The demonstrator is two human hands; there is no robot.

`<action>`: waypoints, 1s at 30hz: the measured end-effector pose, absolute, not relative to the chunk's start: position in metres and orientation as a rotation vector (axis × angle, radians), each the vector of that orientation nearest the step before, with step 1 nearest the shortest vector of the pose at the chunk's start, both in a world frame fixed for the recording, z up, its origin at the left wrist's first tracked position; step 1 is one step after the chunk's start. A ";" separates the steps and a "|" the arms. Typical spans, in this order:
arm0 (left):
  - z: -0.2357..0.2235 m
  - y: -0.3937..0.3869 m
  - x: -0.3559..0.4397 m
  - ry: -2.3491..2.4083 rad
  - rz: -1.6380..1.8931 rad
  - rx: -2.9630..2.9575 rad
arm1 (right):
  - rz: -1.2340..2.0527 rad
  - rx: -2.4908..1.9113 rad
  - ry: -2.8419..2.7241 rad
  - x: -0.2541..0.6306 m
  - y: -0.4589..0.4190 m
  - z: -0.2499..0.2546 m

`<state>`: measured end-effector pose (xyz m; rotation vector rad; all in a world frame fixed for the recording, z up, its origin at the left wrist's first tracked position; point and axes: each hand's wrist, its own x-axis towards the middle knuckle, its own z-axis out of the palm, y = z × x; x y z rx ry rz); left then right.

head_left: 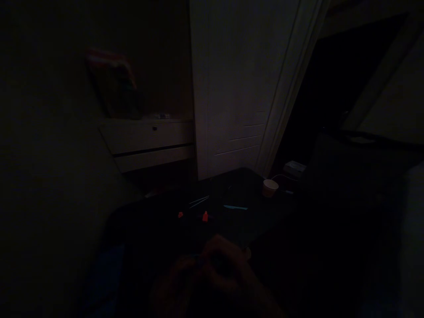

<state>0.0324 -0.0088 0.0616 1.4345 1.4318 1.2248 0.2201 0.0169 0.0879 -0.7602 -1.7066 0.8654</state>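
Observation:
Very dim light leaves little detail on my hands at the bottom middle of the head view. My right hand [228,265] is closed with its fingers curled. Its fingertips meet those of my left hand [179,278], which also looks closed in a pinch. Whatever lies between them is too dark to name. Beyond the hands, on a dark tabletop [179,234], lie an orange-red piece with a narrow top [205,217] and a smaller orange-red piece [180,214]. Thin metal tweezers [199,201] and a light-blue knife [235,207] are farther back.
A pale cup [270,187] stands at the table's right side, near a white cable. A small pale object [247,253] shows just right of my right hand. Behind the table are a white door [238,88] and a drawer unit [149,137]. A dark bag-like shape [357,172] is at right.

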 end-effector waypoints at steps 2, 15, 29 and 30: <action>0.063 -0.011 0.032 1.443 1.274 1.411 | 0.854 -0.775 -1.669 0.215 0.016 0.084; 0.061 -0.018 0.053 1.474 1.399 1.496 | 1.061 -0.925 -1.344 0.209 0.013 0.078; 0.082 -0.013 0.027 1.296 1.331 1.777 | 1.324 -0.846 -1.189 0.216 0.009 0.084; 0.083 -0.013 0.026 1.301 1.314 1.781 | 1.291 -0.850 -1.212 0.216 0.008 0.085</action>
